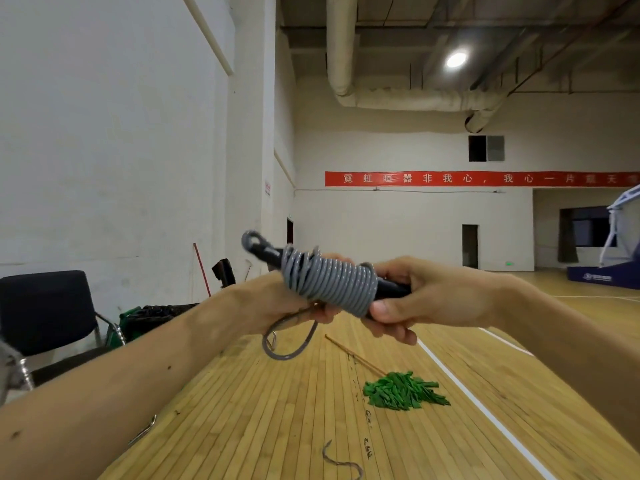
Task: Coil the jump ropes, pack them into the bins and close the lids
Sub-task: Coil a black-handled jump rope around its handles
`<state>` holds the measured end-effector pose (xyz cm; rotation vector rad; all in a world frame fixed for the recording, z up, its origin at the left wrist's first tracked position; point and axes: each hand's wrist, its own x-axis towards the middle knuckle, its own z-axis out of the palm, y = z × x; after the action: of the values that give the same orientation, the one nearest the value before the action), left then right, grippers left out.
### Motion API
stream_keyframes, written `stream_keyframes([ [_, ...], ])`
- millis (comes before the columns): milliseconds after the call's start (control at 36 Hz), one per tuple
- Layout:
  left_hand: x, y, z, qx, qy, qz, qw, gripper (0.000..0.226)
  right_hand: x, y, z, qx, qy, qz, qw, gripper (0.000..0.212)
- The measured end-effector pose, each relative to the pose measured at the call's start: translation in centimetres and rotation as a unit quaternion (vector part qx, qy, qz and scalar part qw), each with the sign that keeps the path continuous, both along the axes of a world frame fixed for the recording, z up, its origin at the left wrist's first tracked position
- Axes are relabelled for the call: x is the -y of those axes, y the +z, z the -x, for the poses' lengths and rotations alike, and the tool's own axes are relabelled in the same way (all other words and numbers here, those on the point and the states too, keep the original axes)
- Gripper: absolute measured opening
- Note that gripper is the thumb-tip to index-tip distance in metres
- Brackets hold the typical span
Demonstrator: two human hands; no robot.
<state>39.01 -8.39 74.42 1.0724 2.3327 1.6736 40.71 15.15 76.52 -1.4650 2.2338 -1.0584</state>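
Grey cord of the jump rope (332,284) is wound in tight turns round its black handles (391,291), and the bundle is held up in mid-air above the wooden floor (277,410). The right hand (429,299) grips the handle end, thumb under the coil. The left hand (273,299) clasps the other side from behind, with a loose tail of cord hanging in a loop below it. A green mop head (405,393) lies on the floor, and a black chair (45,306) stands by the left wall.
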Motion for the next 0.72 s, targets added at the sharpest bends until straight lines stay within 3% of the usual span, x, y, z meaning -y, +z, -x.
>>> stream_keyframes([
  [139, -1.2, -1.0, -0.5, 0.014, 0.069, -0.035, 0.997, 0.017, -0.1, -0.2, 1.1, -0.013, -0.093, 0.076, 0.993, 0.029],
  [250, -1.4, -2.0, 0.3, 0.054, 0.098, -0.072, 0.991, 0.015, 0.6, -1.4, 2.7, -0.048, -0.166, 0.087, 0.981, 0.015],
  [389, -1.5, -3.1, 1.2, 0.086, 0.123, -0.075, 0.986, 0.019, 2.3, -3.7, 5.4, -0.139, -0.25, 0.07, 0.956, 0.021],
  [528, -0.3, -4.8, 3.0, 0.158, 0.159, -0.112, 0.968, 0.006, 4.7, -7.0, 8.3, -0.246, -0.325, 0.009, 0.913, 0.03],
  [611, 0.8, -6.5, 4.8, 0.21, 0.226, -0.121, 0.943, 0.031, 6.5, -10.1, 10.6, -0.315, -0.348, -0.015, 0.883, 0.025],
  [722, 2.8, -10.1, 7.6, 0.279, 0.3, -0.116, 0.905, 0.049, 9.7, -15.5, 13.8, -0.374, -0.34, -0.114, 0.855, 0.03],
])
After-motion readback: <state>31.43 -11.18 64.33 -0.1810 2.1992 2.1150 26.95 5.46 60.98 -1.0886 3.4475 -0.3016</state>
